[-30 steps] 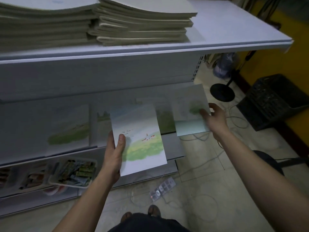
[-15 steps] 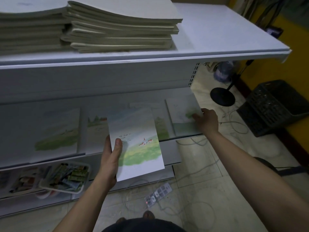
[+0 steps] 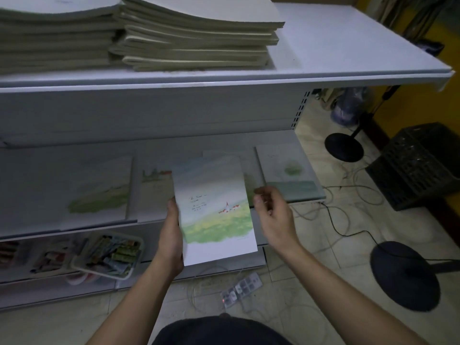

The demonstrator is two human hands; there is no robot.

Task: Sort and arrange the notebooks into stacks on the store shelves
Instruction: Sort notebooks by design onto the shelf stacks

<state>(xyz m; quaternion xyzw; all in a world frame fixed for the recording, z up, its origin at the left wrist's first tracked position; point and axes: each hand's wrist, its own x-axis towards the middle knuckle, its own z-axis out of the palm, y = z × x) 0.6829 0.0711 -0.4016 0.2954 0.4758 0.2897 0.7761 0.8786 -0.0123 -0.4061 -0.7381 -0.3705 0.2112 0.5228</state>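
Note:
My left hand [image 3: 171, 235] grips a notebook [image 3: 214, 207] with a painted green meadow cover by its left edge, in front of the middle shelf [image 3: 74, 227]. My right hand [image 3: 272, 215] hovers just right of that notebook with fingers loosely curled and holds nothing. On the shelf's right end lies a notebook with a green tree cover [image 3: 288, 173]. More notebooks lie flat on the same shelf: one at the left [image 3: 104, 192], one partly hidden behind the held one [image 3: 155, 185]. Two tall stacks of pale notebooks [image 3: 194, 43] sit on the top shelf [image 3: 348, 53].
A tray of small packets [image 3: 109, 255] stands on the lower shelf. On the tiled floor are cables, a power strip [image 3: 240, 290], two black round stand bases [image 3: 403, 272] and a black crate [image 3: 418, 165] by the yellow wall.
My right hand has let go of the tree-cover notebook, which now lies on the shelf's right end, and has drawn back toward the held notebook. The left hand keeps its grip.

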